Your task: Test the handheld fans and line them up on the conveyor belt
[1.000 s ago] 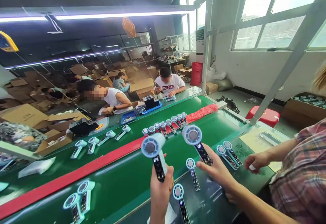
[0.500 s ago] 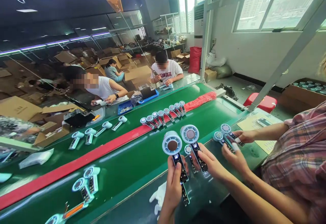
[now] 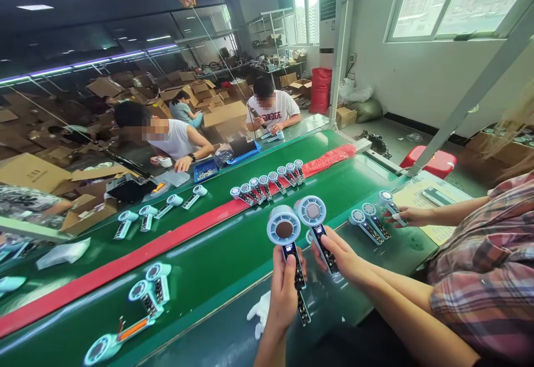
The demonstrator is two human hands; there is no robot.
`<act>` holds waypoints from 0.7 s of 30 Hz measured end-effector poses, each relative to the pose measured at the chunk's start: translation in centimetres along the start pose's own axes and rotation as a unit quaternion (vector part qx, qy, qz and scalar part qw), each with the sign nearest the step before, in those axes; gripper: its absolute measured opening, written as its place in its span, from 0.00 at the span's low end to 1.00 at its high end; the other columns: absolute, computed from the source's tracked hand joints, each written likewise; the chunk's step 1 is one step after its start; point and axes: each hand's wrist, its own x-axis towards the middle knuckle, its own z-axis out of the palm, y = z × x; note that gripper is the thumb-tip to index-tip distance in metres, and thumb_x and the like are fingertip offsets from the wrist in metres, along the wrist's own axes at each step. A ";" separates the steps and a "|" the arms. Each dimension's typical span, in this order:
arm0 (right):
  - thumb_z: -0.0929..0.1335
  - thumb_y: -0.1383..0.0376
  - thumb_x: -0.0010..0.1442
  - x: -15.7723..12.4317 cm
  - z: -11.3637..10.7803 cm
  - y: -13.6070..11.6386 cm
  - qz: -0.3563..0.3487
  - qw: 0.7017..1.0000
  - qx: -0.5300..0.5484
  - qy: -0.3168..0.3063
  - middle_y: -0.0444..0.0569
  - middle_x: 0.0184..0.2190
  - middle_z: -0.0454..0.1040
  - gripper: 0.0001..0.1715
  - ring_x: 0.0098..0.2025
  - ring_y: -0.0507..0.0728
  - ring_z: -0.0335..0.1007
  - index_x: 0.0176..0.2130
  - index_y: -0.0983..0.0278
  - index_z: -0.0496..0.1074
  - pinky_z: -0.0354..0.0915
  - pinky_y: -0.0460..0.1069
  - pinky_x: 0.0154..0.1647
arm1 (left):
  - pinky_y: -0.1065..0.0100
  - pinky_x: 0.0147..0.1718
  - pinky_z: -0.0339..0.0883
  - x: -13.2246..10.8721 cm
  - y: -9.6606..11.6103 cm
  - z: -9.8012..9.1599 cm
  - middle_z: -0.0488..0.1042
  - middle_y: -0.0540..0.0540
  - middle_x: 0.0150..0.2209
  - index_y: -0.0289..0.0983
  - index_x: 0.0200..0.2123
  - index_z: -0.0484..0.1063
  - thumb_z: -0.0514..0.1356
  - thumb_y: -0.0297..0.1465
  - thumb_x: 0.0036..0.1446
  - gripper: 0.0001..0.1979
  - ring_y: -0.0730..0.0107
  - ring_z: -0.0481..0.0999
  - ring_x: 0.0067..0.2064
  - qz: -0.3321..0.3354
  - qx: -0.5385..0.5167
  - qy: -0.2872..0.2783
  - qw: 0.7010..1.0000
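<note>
My left hand [image 3: 286, 289] is closed around the handle of a light-blue handheld fan [image 3: 283, 225], its round head up and its dark circuit board bare. A small lit display on that board reads about 100. My right hand [image 3: 340, 253] grips a second handheld fan [image 3: 312, 211], also with bare board and lit display. The two fan heads are side by side, close together. Below my left hand another circuit-board handle [image 3: 303, 308] shows; its upper part is hidden. Behind my right hand, part of another light-blue fan head is mostly covered.
A green conveyor belt [image 3: 200, 278] with a red strip [image 3: 137, 261] carries several fans. At right, a co-worker's hand [image 3: 403, 215] holds a fan [image 3: 386, 197] beside two others [image 3: 362, 219]. A white glove [image 3: 261, 311] lies near my left wrist. Two people work across the belt.
The view has shifted slightly; both fans remain in my hands. The co-worker's one hand has moved right with a fan, leaving two on the table, while their other arm reaches behind my right hand.
</note>
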 end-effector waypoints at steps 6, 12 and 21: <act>0.63 0.47 0.65 0.1 0.2 -1.0 0.000 1.000 0.027 -0.002 0.40 0.30 0.65 0.21 0.22 0.47 0.59 0.41 0.62 0.61 0.52 0.45 0.24 | 0.69 0.29 0.62 0.2 1.1 0.8 0.71 0.48 0.37 0.41 0.43 0.65 0.57 0.46 0.61 0.16 0.70 0.70 0.34 -0.018 -0.042 -0.039 0.998; 0.65 0.46 0.62 0.2 0.1 -0.9 0.010 0.998 0.054 0.005 0.40 0.28 0.66 0.22 0.20 0.47 0.59 0.39 0.62 0.63 0.50 0.45 0.21 | 0.69 0.28 0.61 0.4 1.3 0.7 0.71 0.47 0.38 0.42 0.44 0.65 0.58 0.45 0.61 0.14 0.69 0.70 0.34 -0.013 -0.031 -0.044 0.998; 0.68 0.43 0.57 0.1 -0.2 -0.5 0.014 0.999 0.034 0.033 0.42 0.28 0.66 0.25 0.23 0.50 0.58 0.44 0.58 0.67 0.52 0.46 0.22 | 0.70 0.31 0.64 0.5 0.9 0.6 0.70 0.47 0.37 0.41 0.46 0.65 0.58 0.45 0.61 0.16 0.70 0.71 0.36 -0.002 -0.035 -0.037 0.999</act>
